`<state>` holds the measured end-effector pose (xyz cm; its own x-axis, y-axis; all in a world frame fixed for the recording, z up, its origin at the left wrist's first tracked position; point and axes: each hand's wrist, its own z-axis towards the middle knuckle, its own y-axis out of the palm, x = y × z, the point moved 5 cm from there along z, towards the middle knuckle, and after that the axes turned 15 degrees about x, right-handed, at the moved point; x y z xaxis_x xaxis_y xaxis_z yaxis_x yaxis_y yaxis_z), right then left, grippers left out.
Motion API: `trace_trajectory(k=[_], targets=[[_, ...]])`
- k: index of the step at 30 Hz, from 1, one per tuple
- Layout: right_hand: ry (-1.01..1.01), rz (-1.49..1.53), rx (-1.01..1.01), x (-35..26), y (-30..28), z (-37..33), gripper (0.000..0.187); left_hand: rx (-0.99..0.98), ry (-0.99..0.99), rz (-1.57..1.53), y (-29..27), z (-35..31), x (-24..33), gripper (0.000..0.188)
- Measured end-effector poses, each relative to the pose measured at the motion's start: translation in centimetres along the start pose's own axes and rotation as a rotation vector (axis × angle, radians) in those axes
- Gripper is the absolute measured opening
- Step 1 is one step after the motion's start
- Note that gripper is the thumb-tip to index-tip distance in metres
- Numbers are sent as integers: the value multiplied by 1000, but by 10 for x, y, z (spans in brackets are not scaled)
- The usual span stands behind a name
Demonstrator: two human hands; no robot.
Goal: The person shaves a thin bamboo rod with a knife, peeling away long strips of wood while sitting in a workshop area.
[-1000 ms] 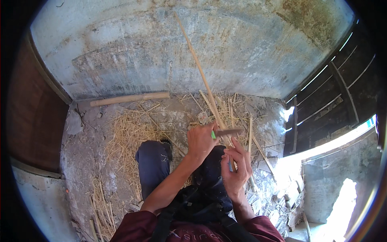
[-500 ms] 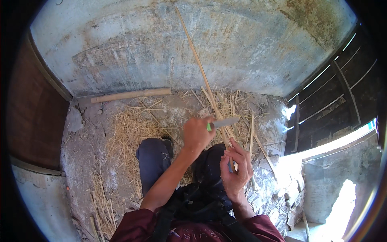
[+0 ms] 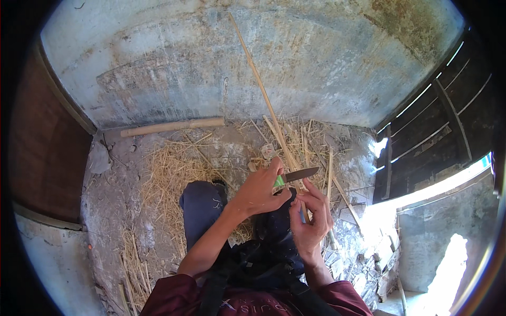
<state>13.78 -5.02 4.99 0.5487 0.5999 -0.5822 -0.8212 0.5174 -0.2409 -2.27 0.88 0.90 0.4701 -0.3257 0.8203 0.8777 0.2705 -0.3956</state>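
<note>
My left hand (image 3: pixel 263 189) is closed round the green handle of a knife (image 3: pixel 301 174), whose dark blade points right across a long bamboo strip (image 3: pixel 266 100). The strip runs from high against the far wall down to my right hand (image 3: pixel 313 218). There my right thumb and fingers pinch its near end, just below the blade. Whether the edge touches the strip I cannot tell. My dark-trousered left knee (image 3: pixel 201 208) is beside my left forearm.
Piles of pale shavings (image 3: pixel 174 166) cover the floor around my feet. A bamboo pole (image 3: pixel 174 126) lies along the foot of the stained wall (image 3: pixel 158 63). Loose strips (image 3: pixel 345 197) and rubble (image 3: pixel 385 253) are to the right, near a dark slatted panel (image 3: pixel 427 126).
My left hand has drawn the knife nearer to me along the strip, close to my right fingers. The right hand stays almost in place on the bamboo.
</note>
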Motion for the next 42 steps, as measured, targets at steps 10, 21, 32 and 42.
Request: trace_trajectory(k=[10,21,32,42], targets=[[77,40,19,5,1,-3,29,-17,156,-70,-14,-20,-15,34],[104,33,15,5,1,-3,28,206,26,43,1,-31,-10,31],[112,23,47,16,-1,-5,29,305,147,124,21,-25,-10,29],[93,-12,57,29,-6,-3,27,255,343,294,16,-4,-13,33]])
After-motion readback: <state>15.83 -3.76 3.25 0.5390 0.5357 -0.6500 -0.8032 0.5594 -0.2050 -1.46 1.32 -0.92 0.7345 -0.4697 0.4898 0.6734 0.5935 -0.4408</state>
